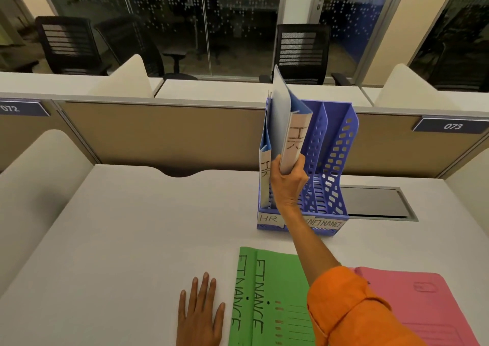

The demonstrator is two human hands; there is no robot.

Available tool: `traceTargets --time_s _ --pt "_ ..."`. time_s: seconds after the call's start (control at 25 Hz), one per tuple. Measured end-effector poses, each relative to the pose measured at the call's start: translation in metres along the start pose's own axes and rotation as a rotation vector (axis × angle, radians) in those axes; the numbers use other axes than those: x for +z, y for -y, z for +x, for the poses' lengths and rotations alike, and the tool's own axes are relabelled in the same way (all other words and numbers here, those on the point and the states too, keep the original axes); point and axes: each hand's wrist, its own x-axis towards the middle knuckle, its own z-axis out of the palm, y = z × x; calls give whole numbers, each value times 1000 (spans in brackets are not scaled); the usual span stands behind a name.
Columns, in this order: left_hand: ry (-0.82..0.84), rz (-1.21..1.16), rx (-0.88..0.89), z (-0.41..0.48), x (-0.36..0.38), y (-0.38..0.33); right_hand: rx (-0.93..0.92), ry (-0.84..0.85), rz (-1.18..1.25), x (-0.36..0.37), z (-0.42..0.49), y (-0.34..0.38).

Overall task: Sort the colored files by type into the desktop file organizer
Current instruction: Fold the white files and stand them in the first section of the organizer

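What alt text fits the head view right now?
The right hand lowers a blue HR file into the purple organizer's leftmost HR slot. The left hand lies flat on the desk beside green FINANCE files and a pink file.

You face a white desk (132,226) fenced by a tan partition (164,134) carrying number plates 072 (16,108) and 073 (453,126). Beyond the partition, black mesh office chairs (303,51) stand before a dark, dot-frosted glass wall (185,14). Right of that glass is a door (324,1).
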Motion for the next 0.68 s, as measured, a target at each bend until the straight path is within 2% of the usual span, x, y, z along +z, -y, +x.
traceTargets --time_s 0.4,0.68 --pt "-84 -81 53 6 2 1 245 206 -159 -14 -42 -21" --pt "-179 -113 128 12 -6 -1 253 360 -222 -53 -64 3"
